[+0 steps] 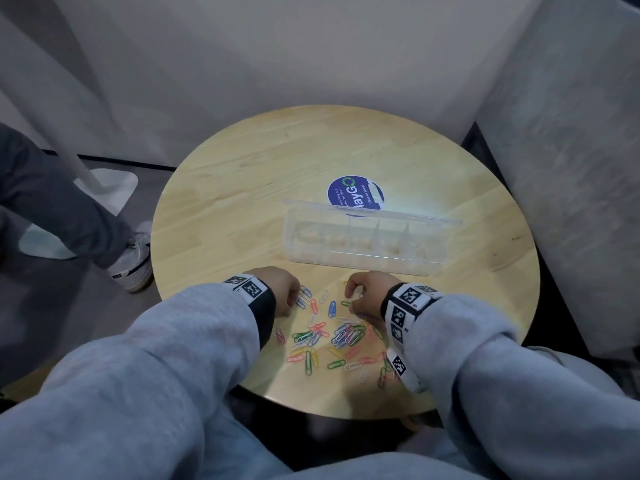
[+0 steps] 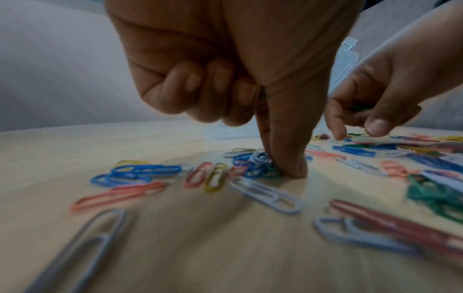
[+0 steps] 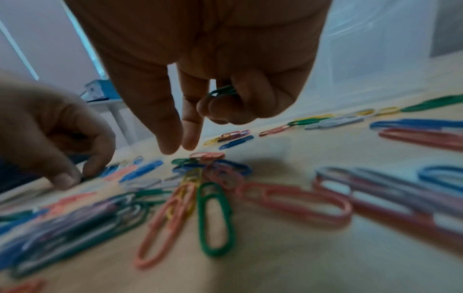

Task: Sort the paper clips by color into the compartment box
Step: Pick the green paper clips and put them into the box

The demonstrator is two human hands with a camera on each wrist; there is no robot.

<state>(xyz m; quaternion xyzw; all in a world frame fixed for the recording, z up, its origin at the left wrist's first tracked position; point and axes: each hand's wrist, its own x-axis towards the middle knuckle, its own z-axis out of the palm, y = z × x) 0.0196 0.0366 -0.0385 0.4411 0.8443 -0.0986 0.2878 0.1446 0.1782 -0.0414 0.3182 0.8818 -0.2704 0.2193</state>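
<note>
Many paper clips point(image 1: 329, 334) in blue, green, pink, yellow and white lie scattered near the front of the round wooden table point(image 1: 259, 188). The clear compartment box point(image 1: 346, 263) stands behind them with its lid point(image 1: 381, 211) open. My left hand point(image 2: 283, 170) pinches thumb and index down onto a blue, white and green cluster point(image 2: 255, 164); its other fingers are curled, with a sliver of green showing inside them. My right hand point(image 3: 179, 146) hovers just above the pile, curled fingers holding green clips point(image 3: 223, 91), thumb and index pointing down.
A round blue sticker point(image 1: 353, 192) sits on the table behind the box. Another person's leg and shoe point(image 1: 131, 261) stand on the floor at the left. A grey upholstered seat point(image 1: 571, 168) rises close to the table's right side, and a wall behind.
</note>
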